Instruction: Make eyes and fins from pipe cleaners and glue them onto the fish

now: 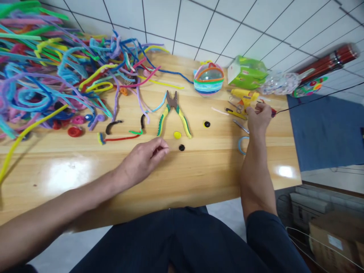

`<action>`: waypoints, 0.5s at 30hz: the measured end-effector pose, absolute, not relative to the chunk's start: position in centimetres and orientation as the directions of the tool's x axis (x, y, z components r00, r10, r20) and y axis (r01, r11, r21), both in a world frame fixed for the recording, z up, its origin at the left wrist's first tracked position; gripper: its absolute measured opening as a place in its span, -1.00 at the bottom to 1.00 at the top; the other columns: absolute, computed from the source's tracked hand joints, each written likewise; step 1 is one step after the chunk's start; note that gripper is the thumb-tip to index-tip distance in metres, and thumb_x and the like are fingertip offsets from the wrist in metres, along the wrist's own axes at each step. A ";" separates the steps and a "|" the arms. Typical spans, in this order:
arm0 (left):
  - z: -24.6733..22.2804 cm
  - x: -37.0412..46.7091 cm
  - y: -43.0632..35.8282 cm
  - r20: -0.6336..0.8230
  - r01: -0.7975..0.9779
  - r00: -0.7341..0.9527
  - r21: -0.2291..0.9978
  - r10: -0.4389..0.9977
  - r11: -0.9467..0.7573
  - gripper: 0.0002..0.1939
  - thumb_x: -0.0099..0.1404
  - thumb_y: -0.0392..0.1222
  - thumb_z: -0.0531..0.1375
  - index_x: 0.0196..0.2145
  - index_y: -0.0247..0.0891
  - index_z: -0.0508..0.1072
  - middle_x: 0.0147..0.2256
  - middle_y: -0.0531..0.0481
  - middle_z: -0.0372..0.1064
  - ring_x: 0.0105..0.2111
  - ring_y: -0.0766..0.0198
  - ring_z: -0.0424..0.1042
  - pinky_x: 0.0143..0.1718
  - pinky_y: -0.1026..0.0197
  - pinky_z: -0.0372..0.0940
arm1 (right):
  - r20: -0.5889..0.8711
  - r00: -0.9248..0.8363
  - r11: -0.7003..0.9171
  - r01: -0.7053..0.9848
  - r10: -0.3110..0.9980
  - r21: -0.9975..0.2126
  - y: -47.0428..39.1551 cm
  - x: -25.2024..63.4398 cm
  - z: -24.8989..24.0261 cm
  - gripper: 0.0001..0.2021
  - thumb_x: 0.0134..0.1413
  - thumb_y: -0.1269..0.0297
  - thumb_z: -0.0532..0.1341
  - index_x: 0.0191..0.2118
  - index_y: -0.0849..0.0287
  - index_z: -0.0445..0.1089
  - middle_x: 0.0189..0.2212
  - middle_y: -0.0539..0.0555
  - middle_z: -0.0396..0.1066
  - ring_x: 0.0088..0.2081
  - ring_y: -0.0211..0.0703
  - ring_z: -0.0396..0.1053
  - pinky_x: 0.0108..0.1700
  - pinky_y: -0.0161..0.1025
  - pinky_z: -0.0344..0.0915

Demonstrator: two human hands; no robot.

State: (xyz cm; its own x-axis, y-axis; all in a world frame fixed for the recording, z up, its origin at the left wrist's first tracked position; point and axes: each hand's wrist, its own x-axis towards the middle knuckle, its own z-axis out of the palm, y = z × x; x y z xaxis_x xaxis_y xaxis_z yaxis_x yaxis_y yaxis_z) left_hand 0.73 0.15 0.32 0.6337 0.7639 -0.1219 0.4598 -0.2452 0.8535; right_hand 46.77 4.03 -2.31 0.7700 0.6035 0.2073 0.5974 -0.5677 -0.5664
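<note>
My left hand [146,158] rests over the wooden table [199,170] with its fingers curled together; whether anything is between them is too small to tell. Just right of it lie a black button [181,147] and a yellow disc [177,135]. Pliers with green and yellow handles [173,110] lie spread beyond them. Farther right is a small black and yellow piece [207,124]. At the right, my right hand [259,113] is closed on the handle end of a yellow glue gun [243,94]. A yellow cutter [236,113] and scissors [239,108] lie beside that hand.
A large heap of coloured pipe cleaners [71,64] covers the back left. Along the back stand a striped round object [209,79], a green packet [247,72] and a clear plastic bundle [280,82]. A blue ring [243,145] lies near my right forearm. A black cord runs off right.
</note>
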 end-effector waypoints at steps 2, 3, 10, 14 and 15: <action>0.3 1.5 -0.4 -0.106 0.617 0.615 0.682 0.782 -0.392 -0.83 0.54 -0.13 0.19 -0.05 -0.26 0.49 -0.21 -0.08 0.56 -0.30 0.15 0.56 -0.32 0.18 0.38 | 0.210 0.761 -0.579 0.615 0.614 -0.535 4.6 47.0 -2.3 -0.68 0.21 0.46 0.35 0.04 0.19 0.34 0.13 0.28 0.46 -0.09 -0.21 0.41 0.13 -0.20 0.34; 0.3 2.2 -0.6 -0.113 0.664 0.627 0.595 0.771 -0.453 -0.79 0.53 -0.12 0.21 0.02 -0.26 0.49 -0.11 -0.15 0.58 -0.22 0.08 0.60 -0.30 0.15 0.41 | 0.216 0.754 -0.573 0.624 0.620 -0.531 4.8 47.0 -2.3 -0.69 0.22 0.46 0.35 0.02 0.18 0.33 0.12 0.27 0.45 -0.08 -0.21 0.40 0.14 -0.21 0.33; -1.5 6.7 -0.8 -0.158 0.664 0.740 0.331 0.654 -0.671 -0.80 0.56 -0.36 0.13 -0.08 -0.33 0.58 -0.12 -0.25 0.58 -0.27 0.06 0.63 -0.37 0.13 0.43 | 0.274 0.749 -0.469 0.611 0.604 -0.638 5.8 46.0 -2.5 -0.62 0.11 0.53 0.42 -0.21 0.02 0.21 -0.07 0.19 0.40 -0.13 -0.11 0.31 0.09 -0.12 0.30; -2.9 5.7 -0.6 -0.049 0.628 0.743 0.397 0.668 -0.669 -0.79 0.57 -0.35 0.12 -0.13 -0.29 0.57 -0.20 -0.17 0.58 -0.33 0.14 0.57 -0.40 0.20 0.36 | 0.363 0.683 -0.404 0.692 0.633 -0.598 4.6 44.4 -1.7 -0.63 0.09 0.53 0.42 -0.19 0.02 0.25 -0.03 0.25 0.40 -0.08 -0.01 0.27 0.18 0.00 0.24; -3.1 5.2 -0.6 -0.020 0.619 0.725 0.459 0.689 -0.637 -0.81 0.58 -0.31 0.12 -0.13 -0.28 0.56 -0.20 -0.15 0.58 -0.31 0.16 0.57 -0.37 0.21 0.37 | 0.397 0.660 -0.384 0.720 0.638 -0.579 4.0 43.6 -1.3 -0.64 0.09 0.52 0.42 -0.16 0.04 0.28 0.00 0.25 0.40 -0.04 0.01 0.27 0.22 0.02 0.21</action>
State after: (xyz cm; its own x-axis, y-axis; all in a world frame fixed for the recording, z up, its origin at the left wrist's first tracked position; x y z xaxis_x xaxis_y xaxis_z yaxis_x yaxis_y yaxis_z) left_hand 5.23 -0.61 -3.10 0.7246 0.6888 -0.0200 0.6187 -0.6375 0.4592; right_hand 43.59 3.95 -1.27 0.6595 0.6381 0.3974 0.7198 -0.3837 -0.5785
